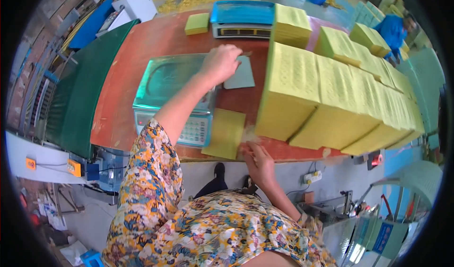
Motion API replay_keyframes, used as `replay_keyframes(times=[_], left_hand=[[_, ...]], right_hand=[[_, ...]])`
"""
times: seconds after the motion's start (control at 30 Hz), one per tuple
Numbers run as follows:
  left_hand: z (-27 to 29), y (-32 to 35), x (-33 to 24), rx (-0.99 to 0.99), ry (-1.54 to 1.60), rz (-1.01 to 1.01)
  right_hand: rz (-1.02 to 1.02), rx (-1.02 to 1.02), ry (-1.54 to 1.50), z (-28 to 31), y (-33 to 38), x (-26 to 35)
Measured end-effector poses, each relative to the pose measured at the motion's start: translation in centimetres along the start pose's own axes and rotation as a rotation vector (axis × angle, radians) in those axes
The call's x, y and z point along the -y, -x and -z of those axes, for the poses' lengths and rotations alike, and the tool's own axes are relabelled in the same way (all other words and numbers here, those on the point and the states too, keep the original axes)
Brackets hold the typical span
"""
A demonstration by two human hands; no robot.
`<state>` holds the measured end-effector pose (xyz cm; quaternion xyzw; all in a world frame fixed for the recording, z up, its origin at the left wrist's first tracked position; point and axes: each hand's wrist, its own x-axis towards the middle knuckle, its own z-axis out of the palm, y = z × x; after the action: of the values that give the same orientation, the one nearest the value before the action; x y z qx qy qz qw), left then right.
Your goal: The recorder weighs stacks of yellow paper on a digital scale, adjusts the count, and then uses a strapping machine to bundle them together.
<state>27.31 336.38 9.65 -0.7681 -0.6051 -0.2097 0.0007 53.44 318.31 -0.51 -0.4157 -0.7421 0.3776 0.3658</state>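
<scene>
My left hand (221,63) reaches across a digital scale (172,82) with a clear cover and keypad. Its fingers are curled at the corner of a pale blue-white pad (240,74); what they hold, if anything, is hidden. My right hand (260,165) is at the table's front edge with its fingers pinched together. Just above its fingertips is a whitish, blurred patch (249,133), too unclear to name. Beside it, a flat yellow sheet or thin stack of paper (226,133) lies to the right of the scale's keypad.
Tall stacks of yellow paper (295,92) fill the right of the red table (118,92). A blue-topped scale (242,14) and a small yellow stack (196,24) stand at the back. A person in blue (392,33) is at the far right. A power strip (312,177) lies below.
</scene>
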Motion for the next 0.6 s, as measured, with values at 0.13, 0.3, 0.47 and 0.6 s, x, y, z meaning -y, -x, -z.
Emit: replay_keyframes(times=[0.13, 0.3, 0.47, 0.6], left_hand=[[4.3, 2.6, 10.8, -0.163, -0.097, 0.099], [2.0, 5.4, 18.0, -0.025, -0.04, 0.164], [1.1, 7.2, 18.9, -0.032, -0.171, 0.06], [3.5, 9.3, 20.6, -0.042, -0.23, 0.159]], right_hand=[[0.014, -0.077, 0.01, -2.6, -1.2, 1.2], [-0.132, -0.013, -0.251, -7.8, -8.5, 2.9], [-0.238, 0.044, -0.273, -12.1, -13.6, 5.3], [-0.119, 0.011, -0.139, -15.3, -13.3, 5.9]])
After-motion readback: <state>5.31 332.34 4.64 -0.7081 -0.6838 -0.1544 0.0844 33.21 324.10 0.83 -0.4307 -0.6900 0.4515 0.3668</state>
